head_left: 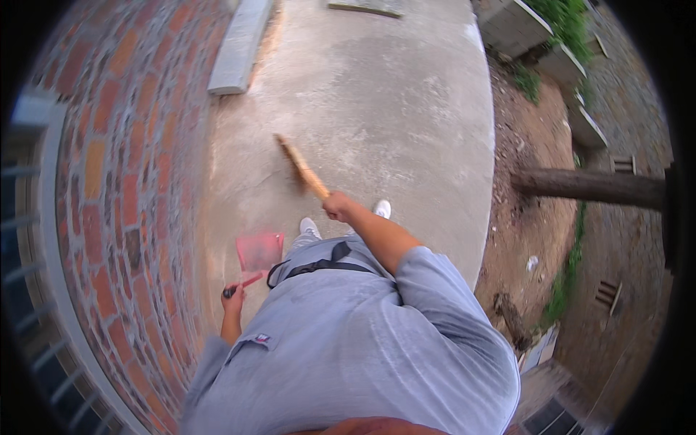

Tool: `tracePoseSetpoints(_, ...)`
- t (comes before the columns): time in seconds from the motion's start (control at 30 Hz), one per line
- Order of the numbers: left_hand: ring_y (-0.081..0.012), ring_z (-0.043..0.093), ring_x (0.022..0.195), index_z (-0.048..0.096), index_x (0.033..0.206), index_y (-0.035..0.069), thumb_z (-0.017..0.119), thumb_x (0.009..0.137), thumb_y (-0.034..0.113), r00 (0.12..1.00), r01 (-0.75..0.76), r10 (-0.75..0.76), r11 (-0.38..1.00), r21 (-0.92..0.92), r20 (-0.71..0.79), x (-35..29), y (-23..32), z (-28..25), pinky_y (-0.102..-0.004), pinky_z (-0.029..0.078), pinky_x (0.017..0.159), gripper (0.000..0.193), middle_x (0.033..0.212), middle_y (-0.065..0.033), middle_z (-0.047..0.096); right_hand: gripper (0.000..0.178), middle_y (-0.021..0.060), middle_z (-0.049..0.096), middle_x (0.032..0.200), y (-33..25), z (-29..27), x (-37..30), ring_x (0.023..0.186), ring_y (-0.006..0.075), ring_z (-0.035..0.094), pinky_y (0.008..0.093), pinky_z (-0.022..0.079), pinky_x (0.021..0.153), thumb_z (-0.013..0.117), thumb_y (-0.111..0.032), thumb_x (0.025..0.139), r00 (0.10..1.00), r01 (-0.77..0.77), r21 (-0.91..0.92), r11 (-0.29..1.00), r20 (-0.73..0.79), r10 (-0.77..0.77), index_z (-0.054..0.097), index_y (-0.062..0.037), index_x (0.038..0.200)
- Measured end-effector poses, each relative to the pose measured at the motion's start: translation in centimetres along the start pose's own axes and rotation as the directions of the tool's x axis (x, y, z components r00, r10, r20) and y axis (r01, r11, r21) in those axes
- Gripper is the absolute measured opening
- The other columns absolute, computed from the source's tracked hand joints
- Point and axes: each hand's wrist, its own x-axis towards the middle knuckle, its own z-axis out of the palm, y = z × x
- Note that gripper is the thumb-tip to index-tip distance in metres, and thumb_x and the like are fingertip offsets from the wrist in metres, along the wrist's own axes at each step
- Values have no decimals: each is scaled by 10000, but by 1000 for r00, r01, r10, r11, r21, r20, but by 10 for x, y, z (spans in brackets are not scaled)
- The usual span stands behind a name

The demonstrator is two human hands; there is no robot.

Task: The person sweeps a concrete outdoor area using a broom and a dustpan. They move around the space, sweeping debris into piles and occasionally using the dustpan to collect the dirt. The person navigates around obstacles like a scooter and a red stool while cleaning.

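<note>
My left hand [232,299] is closed round the red handle of a dustpan [259,251], low by the brick wall. The pan is translucent red, and the handle has a dark end. Its pan part lies over the concrete, left of my white shoes. In front of my body, my right hand [336,206] grips one end of a wooden-handled brush [308,176]. The brush slants away to the far left over the floor, apart from the dustpan. Dark bristles along its lower side are smeared by motion.
A red brick wall [130,188] with a barred window [25,239] runs along the left. A grey concrete block [241,51] stands at its foot. Pale concrete floor [413,109] drops to a dirt strip [533,232] on the right, where a tree trunk [587,186] rises.
</note>
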Motion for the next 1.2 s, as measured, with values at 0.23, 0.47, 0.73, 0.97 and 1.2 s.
tracePoseSetpoints(0.23, -141, 556, 584, 552, 926, 44, 578, 799, 81, 1000, -20, 20, 999, 28, -5, -31, 20, 21, -249, 458, 503, 135, 731, -67, 573, 64, 67, 479, 561, -49, -10, 30, 395, 123, 416, 245, 286, 314, 531, -29, 796, 981, -172, 101, 980, 105, 161, 519, -13, 736)
tracePoseSetpoints(0.47, -191, 596, 644, 537, 983, 8, 568, 817, 45, 948, 137, -169, 982, -132, -270, -37, 76, 111, -307, 505, 531, 173, 799, -100, 586, 57, 50, 432, 529, -47, -175, 41, 395, 119, 418, 249, 288, 313, 540, -8, 768, 993, -93, 170, 981, 90, 79, 509, -23, 723)
tracePoseSetpoints(0.73, -134, 555, 522, 555, 962, 85, 586, 824, 142, 947, 181, -129, 971, 158, -293, -48, 253, 298, -227, 443, 472, 152, 693, -48, 591, 67, 26, 404, 579, 73, -530, -30, 414, 66, 343, 200, 249, 326, 489, -1, 796, 980, -131, 756, 642, 1, 198, 459, -34, 847)
tracePoseSetpoints(0.97, -139, 602, 641, 564, 1002, 136, 599, 826, 211, 996, 86, -88, 970, 229, -2, 22, 318, 385, -248, 464, 540, 194, 781, -39, 621, 71, 65, 438, 577, 131, -680, -107, 407, 102, 371, 223, 274, 327, 467, -5, 799, 783, 165, 812, 559, -453, 427, 447, 17, 864)
tracePoseSetpoints(1.2, -128, 608, 730, 553, 985, 120, 593, 835, 211, 975, -134, 72, 946, 294, 212, 44, 449, 508, -251, 468, 606, 180, 843, -43, 629, 170, 73, 427, 557, 105, -716, -50, 403, 193, 440, 334, 314, 330, 452, 23, 697, 420, 193, 661, 725, -724, 548, 457, -7, 864)
